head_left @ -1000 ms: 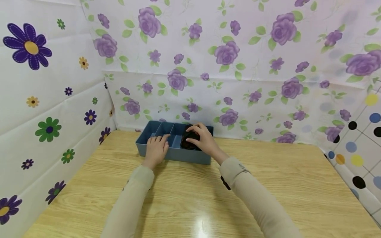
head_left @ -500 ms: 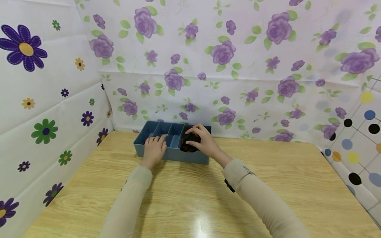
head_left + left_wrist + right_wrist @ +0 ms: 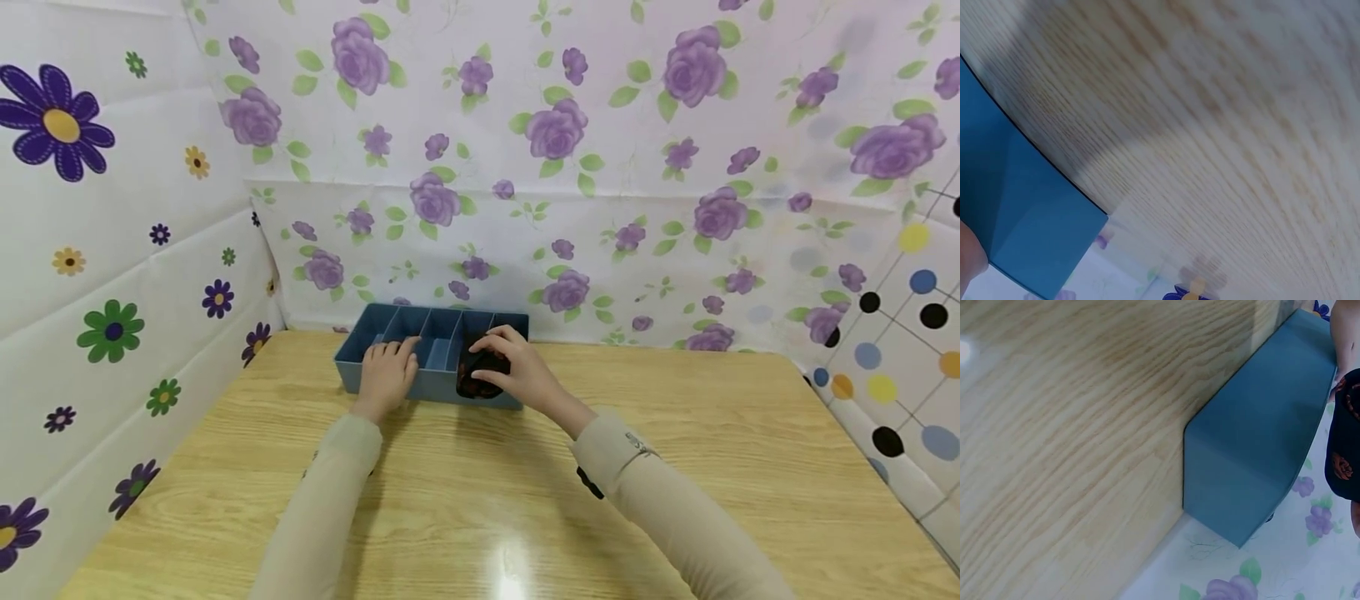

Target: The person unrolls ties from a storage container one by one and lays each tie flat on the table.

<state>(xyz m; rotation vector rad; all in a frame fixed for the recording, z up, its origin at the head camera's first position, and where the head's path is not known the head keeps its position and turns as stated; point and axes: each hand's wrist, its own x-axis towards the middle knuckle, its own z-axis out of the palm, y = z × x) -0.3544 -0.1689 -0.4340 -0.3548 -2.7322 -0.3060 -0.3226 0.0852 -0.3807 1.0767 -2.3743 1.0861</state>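
A long blue divided storage box [image 3: 435,386] stands at the back of the table in the head view. My left hand [image 3: 386,375] rests on its front rim, fingers bent over the wall and their tips partly hidden. With thumb and fingers my right hand [image 3: 525,375] grips a rounded black fabric item with orange-red roses [image 3: 480,385], perhaps a pouch. It overlaps the front wall on the right side. In the right wrist view the black item [image 3: 1342,453] shows above the box wall [image 3: 1247,431]. The left wrist view catches a bit of left hand [image 3: 969,256] at the box's rim.
The wooden table [image 3: 465,500] stretches out in front of the box. Behind the box hangs a white cloth with purple roses [image 3: 555,133]. A flowered sheet [image 3: 112,250] closes the left side, and a dotted sheet [image 3: 892,367] hangs at the right.
My right hand has drawn the black item from inside a right-hand compartment up and toward me, over the front wall. My left hand stays on the rim. The head view has shifted slightly.
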